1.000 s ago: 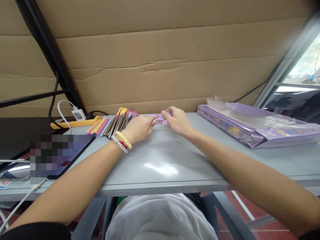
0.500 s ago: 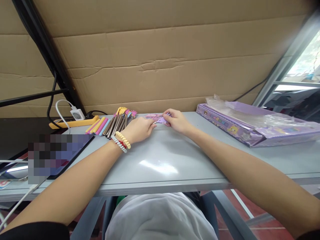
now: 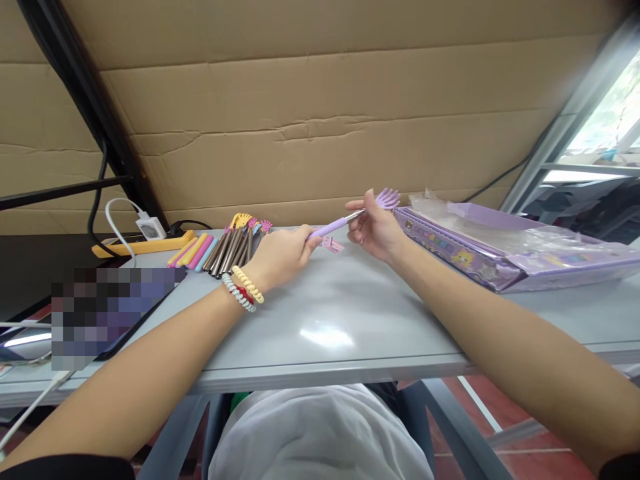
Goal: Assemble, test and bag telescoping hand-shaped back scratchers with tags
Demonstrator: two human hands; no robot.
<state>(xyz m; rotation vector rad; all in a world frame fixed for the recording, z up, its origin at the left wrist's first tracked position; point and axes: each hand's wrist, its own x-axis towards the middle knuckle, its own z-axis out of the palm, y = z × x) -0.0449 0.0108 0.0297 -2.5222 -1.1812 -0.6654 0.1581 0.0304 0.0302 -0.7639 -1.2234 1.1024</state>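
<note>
A purple back scratcher (image 3: 330,228) with a metal shaft and a hand-shaped head slants up to the right between my hands. My left hand (image 3: 285,257) is closed round the end of its purple handle. Near the head, my right hand (image 3: 376,230) pinches the metal shaft between thumb and fingers. A small pink printed tag (image 3: 332,245) shows just below the handle. To the left of my left hand lie several metal shafts (image 3: 235,250) with yellow and pink hand-shaped heads (image 3: 243,220), beside coloured handles (image 3: 193,252).
An open purple box (image 3: 450,250) with clear plastic wrapping stands at the right of the grey table (image 3: 320,307). A tablet (image 3: 145,307) lies at the left, near a yellow power strip (image 3: 135,245) with a white charger (image 3: 151,227). Cardboard (image 3: 320,133) lines the back.
My right hand has moved right and up, now near the back scratcher's head. The purple handle and metal shaft now show between my hands, which were close together before.
</note>
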